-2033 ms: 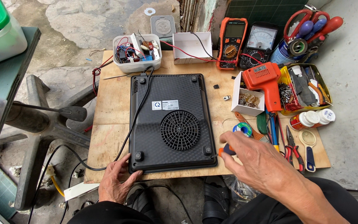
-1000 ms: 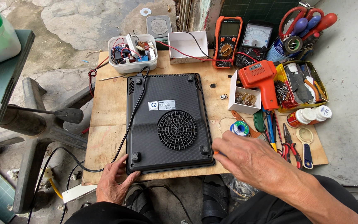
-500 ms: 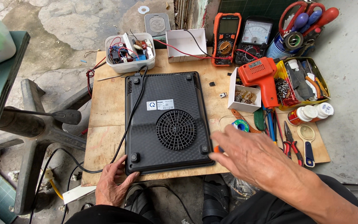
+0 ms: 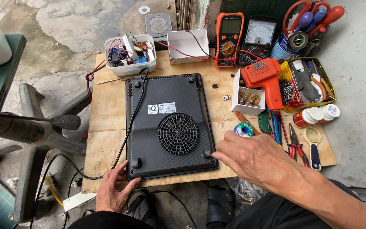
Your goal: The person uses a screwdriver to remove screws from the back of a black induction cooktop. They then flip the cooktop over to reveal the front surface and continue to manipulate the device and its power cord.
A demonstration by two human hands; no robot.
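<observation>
A black induction cooker (image 4: 166,123) lies upside down on a wooden board (image 4: 106,106), its round fan grille facing up. My left hand (image 4: 113,191) holds the cooker's near left corner, thumb against the edge. My right hand (image 4: 250,157) is at the near right corner, fingers closed around a small screwdriver beside the rubber foot (image 4: 208,152). The hand hides most of the tool. The cooker's black power cord (image 4: 128,127) runs across its base and off the board's near left edge.
An orange soldering gun (image 4: 265,80), a white box of small parts (image 4: 248,95), a solder spool (image 4: 243,129) and pliers (image 4: 295,144) lie to the right. Two multimeters (image 4: 229,38) and a tub of electronics (image 4: 130,55) stand at the back. A metal stool base (image 4: 34,131) stands left.
My right hand has moved left from the solder spool to the cooker's near right corner. My left hand has stayed at the near left corner.
</observation>
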